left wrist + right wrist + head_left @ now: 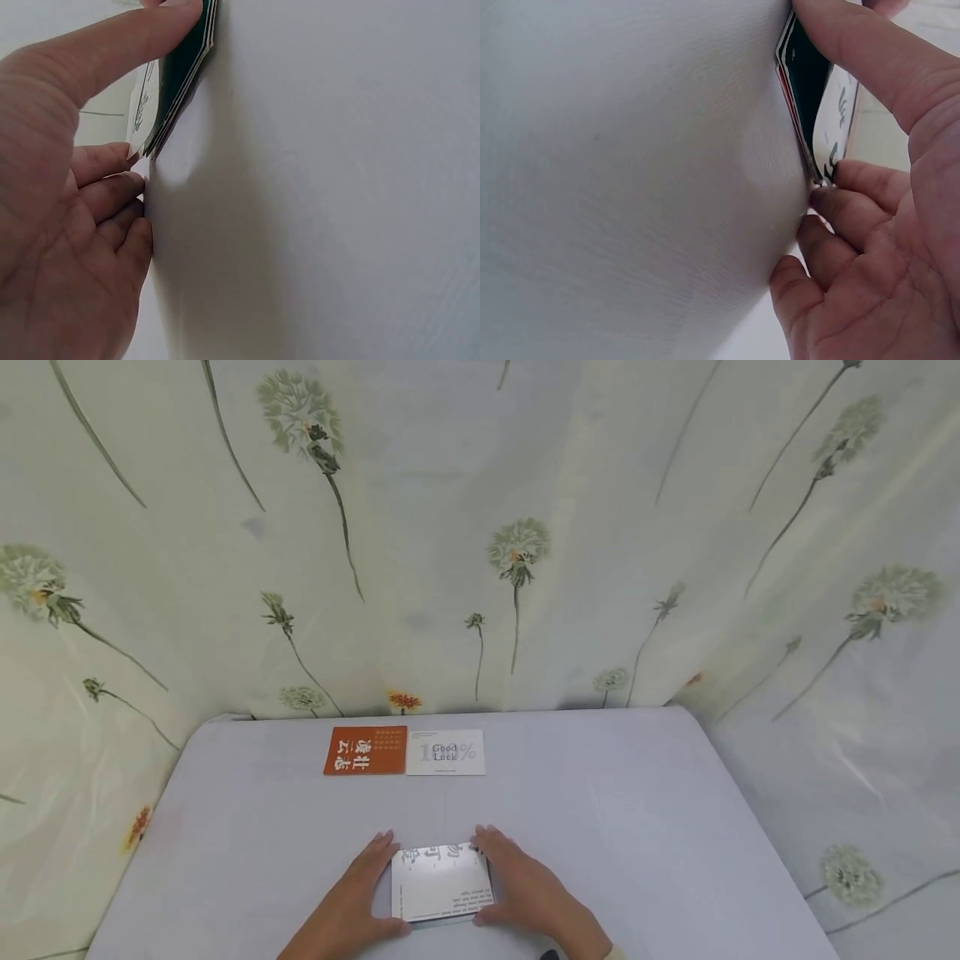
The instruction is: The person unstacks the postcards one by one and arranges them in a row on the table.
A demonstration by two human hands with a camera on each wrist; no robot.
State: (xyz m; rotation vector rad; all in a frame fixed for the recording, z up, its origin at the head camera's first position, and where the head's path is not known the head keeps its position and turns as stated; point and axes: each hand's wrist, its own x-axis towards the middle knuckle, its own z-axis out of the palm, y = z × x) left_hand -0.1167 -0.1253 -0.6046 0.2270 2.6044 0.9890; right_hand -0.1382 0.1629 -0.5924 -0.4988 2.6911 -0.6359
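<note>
Left hand [362, 895], right hand [528, 892] grip card stack [441, 883] by opposite ends; orange card [366, 751], white card [446, 752] lie side by side farther back on table [637, 827].

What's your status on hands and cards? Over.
Left hand and right hand grip card stack at opposite ends. Stack white side up. Orange card and Good Luck card lie beyond, apart from it. Nothing seen blocking.
</note>
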